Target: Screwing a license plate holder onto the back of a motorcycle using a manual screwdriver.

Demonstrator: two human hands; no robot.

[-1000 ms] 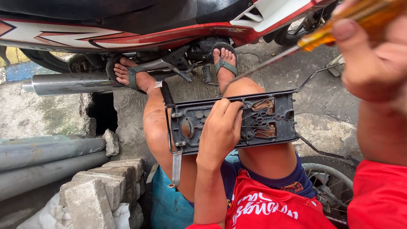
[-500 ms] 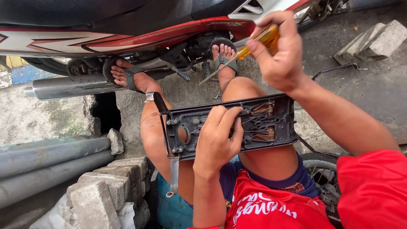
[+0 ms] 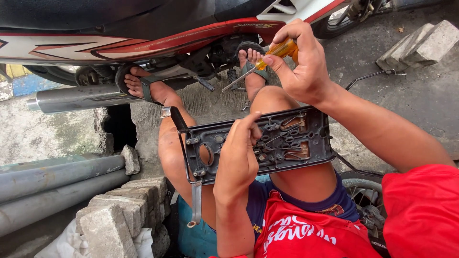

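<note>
Grey pipes lie at the left beside stacked bricks. The left hand grips the black plastic panel resting on the knees. The right hand, fingers closed, holds a yellow-handled screwdriver above it, near the motorbike.

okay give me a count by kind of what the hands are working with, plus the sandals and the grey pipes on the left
Screwdrivers: 1, the yellow-handled screwdriver in the right hand
Black plastic panels: 1, the panel steadied by the left hand
Sandals: 2
Grey pipes: 2
Total: 6
</note>
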